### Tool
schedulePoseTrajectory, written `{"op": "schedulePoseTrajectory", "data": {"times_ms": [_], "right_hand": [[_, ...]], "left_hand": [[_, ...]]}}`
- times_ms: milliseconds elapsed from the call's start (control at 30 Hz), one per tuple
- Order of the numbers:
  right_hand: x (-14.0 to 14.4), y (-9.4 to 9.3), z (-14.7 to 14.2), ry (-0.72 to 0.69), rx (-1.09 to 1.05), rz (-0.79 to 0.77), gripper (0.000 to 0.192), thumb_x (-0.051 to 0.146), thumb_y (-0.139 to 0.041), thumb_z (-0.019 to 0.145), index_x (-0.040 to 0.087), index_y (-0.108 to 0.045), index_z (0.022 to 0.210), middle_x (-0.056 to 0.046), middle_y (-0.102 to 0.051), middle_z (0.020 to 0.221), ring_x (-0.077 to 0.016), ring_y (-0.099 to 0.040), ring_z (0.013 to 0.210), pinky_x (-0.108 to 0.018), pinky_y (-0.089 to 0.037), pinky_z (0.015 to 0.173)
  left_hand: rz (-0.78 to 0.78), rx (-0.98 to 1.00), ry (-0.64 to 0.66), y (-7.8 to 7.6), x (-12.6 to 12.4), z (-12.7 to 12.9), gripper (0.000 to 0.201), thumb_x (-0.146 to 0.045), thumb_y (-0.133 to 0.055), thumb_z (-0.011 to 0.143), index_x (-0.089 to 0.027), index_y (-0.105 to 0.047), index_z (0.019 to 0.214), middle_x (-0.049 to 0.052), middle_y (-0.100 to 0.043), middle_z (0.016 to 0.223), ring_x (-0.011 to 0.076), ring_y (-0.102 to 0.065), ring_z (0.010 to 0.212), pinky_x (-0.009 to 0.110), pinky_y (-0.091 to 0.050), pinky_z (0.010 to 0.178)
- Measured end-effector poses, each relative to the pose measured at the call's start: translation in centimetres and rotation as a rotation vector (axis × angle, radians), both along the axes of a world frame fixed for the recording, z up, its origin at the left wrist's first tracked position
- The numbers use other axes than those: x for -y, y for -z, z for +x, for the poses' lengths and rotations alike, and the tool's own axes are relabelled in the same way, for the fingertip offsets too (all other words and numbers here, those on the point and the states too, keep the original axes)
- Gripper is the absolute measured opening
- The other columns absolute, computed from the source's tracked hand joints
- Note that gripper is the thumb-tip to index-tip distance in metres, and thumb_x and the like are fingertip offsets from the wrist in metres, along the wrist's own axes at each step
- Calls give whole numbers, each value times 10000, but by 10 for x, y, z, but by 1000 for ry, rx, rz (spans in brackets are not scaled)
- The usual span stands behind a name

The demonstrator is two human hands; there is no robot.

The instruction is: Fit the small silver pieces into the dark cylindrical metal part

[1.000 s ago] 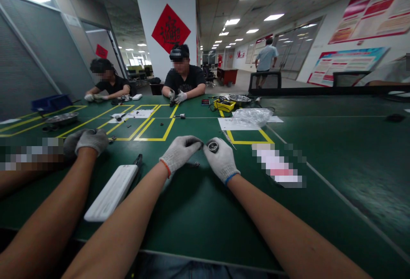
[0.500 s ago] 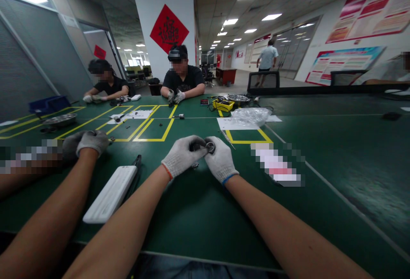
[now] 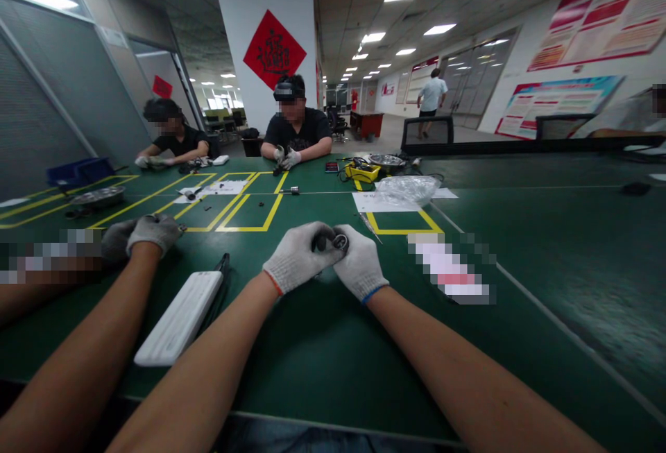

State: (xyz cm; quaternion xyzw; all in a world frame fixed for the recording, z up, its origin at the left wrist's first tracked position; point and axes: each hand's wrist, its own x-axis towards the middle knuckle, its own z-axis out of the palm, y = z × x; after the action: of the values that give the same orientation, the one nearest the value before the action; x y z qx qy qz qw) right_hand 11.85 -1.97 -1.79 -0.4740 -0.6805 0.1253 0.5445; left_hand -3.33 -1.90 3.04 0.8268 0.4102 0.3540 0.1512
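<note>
Nearest on the green table (image 3: 322, 342), to the near left of the gloved hands, lies a white ribbed bar-shaped device (image 3: 180, 317), its long axis running away from the viewer and slightly right.

Beyond it the left hand (image 3: 297, 259) and right hand (image 3: 359, 263) meet knuckle to knuckle above the table. Both sets of fingers are curled inward and pinch a small dark round part (image 3: 333, 241) held between the fingertips; its silvery ring face shows toward the right hand, which seems to carry most of it. How long the part is I cannot tell, as the gloves hide most of it.

Left of the hands, a neighbour's gloved hand (image 3: 153, 231) rests on the table, well apart.

Past the hands lie a yellow-taped rectangle (image 3: 403, 221) and a clear plastic bag (image 3: 408, 189), with bare green surface between.
</note>
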Motion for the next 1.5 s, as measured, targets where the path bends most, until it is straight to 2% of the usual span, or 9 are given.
{"op": "schedulePoseTrajectory", "data": {"times_ms": [267, 433, 533, 700, 900, 1000, 1133, 1267, 1500], "right_hand": [[-2, 1, 1, -23, 26, 14, 175, 225, -625, 763, 191, -691, 922, -62, -742, 844, -225, -700, 800, -314, -529, 731], [-6, 8, 0, -21, -30, 36, 436, 250, -659, 783, 174, -682, 1212, -104, -771, 1076, -254, -733, 983, -361, -576, 893], [-8, 12, -1, -26, -25, 41, 511, 271, -670, 797, 178, -657, 1299, -100, -774, 1087, -257, -739, 999, -372, -584, 929], [-9, 14, 1, -73, -6, 57, 496, 243, -661, 779, 184, -674, 1271, -93, -775, 1106, -252, -741, 1014, -361, -589, 940], [-10, 14, -2, -131, 54, 65, 515, 234, -673, 716, 165, -670, 1226, -113, -753, 1154, -271, -716, 1063, -389, -565, 972], [-7, 10, -5, -36, 131, 75, 459, 227, -647, 740, 157, -679, 1192, -134, -735, 1147, -287, -684, 1066, -427, -536, 990], [-1, 2, -6, 119, 255, 29, 352, 210, -619, 766, 181, -713, 1104, -135, -716, 1088, -309, -635, 1026, -450, -507, 928], [2, -3, -5, 115, 293, 27, 315, 234, -615, 793, 191, -724, 1086, -124, -718, 1075, -304, -612, 995, -431, -480, 881], [3, -3, -5, 96, 302, 24, 332, 210, -594, 810, 196, -732, 1111, -111, -736, 1095, -292, -589, 1017, -411, -445, 896]], "left_hand": [[39, -104, 12, 0, 1, -1, 265, -387, -716, 843, -188, -681, 1014, 28, -698, 847, 169, -621, 723, 279, -465, 650], [78, -129, 23, 1, 0, -1, 222, -379, -696, 867, -180, -683, 963, 31, -700, 834, 164, -621, 714, 280, -469, 652], [89, -143, 16, 2, 0, -1, 207, -355, -713, 852, -177, -687, 955, 29, -704, 836, 166, -628, 719, 286, -478, 663], [115, -142, 27, 4, -2, -1, 242, -331, -732, 835, -174, -696, 1016, 40, -726, 896, 182, -655, 753, 301, -495, 689], [133, -155, -16, 3, -1, 0, 143, -276, -739, 772, -184, -647, 833, 24, -696, 789, 172, -620, 678, 286, -453, 631], [157, -140, -62, 3, -1, -2, 170, -290, -747, 750, -193, -624, 815, 16, -678, 758, 169, -607, 664, 281, -437, 617], [189, -86, -173, 3, -4, -6, 192, -325, -733, 754, -201, -599, 812, 10, -651, 730, 163, -590, 652, 274, -415, 597], [198, -73, -259, 3, -4, -6, 215, -360, -722, 758, -211, -569, 781, -1, -624, 700, 157, -568, 631, 272, -391, 583], [206, -88, -235, 5, -4, -4, 193, -318, -704, 746, -219, -542, 779, 1, -616, 711, 166, -572, 652, 281, -392, 602]]}}
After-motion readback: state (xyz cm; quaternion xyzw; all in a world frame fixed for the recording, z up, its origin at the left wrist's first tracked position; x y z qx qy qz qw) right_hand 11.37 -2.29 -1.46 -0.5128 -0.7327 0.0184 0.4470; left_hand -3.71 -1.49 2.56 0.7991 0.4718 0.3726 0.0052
